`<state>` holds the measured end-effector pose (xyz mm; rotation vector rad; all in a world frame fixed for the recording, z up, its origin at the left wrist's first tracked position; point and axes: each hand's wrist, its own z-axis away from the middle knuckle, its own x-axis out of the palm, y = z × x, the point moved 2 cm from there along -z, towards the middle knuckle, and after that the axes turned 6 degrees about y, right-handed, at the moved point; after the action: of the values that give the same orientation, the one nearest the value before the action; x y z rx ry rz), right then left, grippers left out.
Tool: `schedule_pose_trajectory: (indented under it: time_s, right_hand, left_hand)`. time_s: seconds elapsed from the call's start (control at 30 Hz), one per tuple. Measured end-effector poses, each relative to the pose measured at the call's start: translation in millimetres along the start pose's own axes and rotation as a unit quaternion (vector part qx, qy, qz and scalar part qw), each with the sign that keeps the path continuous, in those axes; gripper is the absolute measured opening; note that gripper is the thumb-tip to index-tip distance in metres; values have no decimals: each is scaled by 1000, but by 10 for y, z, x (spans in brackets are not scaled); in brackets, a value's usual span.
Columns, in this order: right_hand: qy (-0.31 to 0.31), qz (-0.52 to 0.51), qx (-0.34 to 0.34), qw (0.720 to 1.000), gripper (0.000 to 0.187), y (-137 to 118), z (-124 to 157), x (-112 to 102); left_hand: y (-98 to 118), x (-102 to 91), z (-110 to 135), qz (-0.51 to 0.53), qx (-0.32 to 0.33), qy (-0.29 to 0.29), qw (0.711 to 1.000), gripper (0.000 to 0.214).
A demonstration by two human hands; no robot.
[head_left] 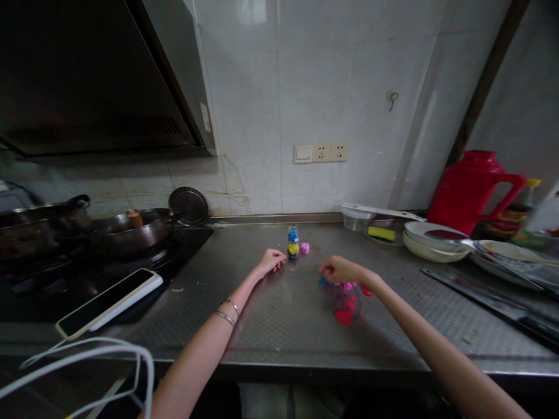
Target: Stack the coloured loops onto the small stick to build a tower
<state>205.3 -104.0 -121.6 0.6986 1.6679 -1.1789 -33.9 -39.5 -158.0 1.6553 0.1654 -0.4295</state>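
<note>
Left hand (271,262) and right hand (343,270) are reaching across a steel bench (279,326)

The left is resting palm down, fingers loosely curled and holding nothing visible, just beside a small clear bottle (293,241) of blue and yellow and a pink lump (304,248). The right is curling narrowly over a clear bag (347,308) of pink, red and blue pieces toward the front edge; whether it is gripping anything cannot be told.

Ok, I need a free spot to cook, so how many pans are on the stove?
2. One dark pan sits on the right side of the stove; a second pan sits at its left, cut off by the view's edge, so more could be hidden there.
</note>
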Motion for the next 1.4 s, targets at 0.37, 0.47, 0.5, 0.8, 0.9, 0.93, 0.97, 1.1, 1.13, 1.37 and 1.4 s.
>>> schedule_pose_trajectory:
  time_s: [0.37, 0.47, 0.5, 0.8, 0.9, 0.93, 0.97, 1.1, 1.13, 1.37, 1.4]
  right_hand:
    - [291, -315, -42, 902, 32, -203, -594, -358]
    - [330, -347, -50, 877, 32, -292, -829, -431]
    - [339, -348, -55, 872, 31, -319, -897, -438]
    - [390, -281, -46, 876, 24, -466, -1134, -265]
    - [394, -244, -53, 884, 24, -460, -1109, -264]
    - [396, -235, -53, 886, 24, -449, -1102, -270]
    - [396, -228, -53, 888, 25, -437, -1097, -277]
    - [382, -213, -61, 897, 26, -419, -1089, -298]
    - [380, -211, -65, 898, 26, -428, -1085, -303]
    - [385, -254, -61, 885, 31, -466, -1000, -358]
    - [389, -269, -55, 879, 32, -442, -979, -360]
  left_hand:
    - [-7, -6, -22, 9, 6, -9, 1000, 16]
    - [-17, -19, -27, 14, 12, -21, 1000, 19]
    - [-24, -23, -31, 16, 14, -23, 1000, 20]
    - [-52, -54, -53, 39, 10, -41, 998, 17]
    - [-42, -59, -42, 40, 3, -41, 998, 17]
    - [-37, -59, -37, 40, 2, -40, 998, 17]
    - [-33, -58, -33, 39, 1, -39, 998, 17]
    - [-20, -55, -20, 39, 0, -37, 999, 17]
    - [-19, -56, -18, 40, 1, -37, 999, 18]
    - [-9, -61, -11, 31, 5, -43, 999, 17]
    - [-6, -58, -11, 27, 4, -43, 999, 17]
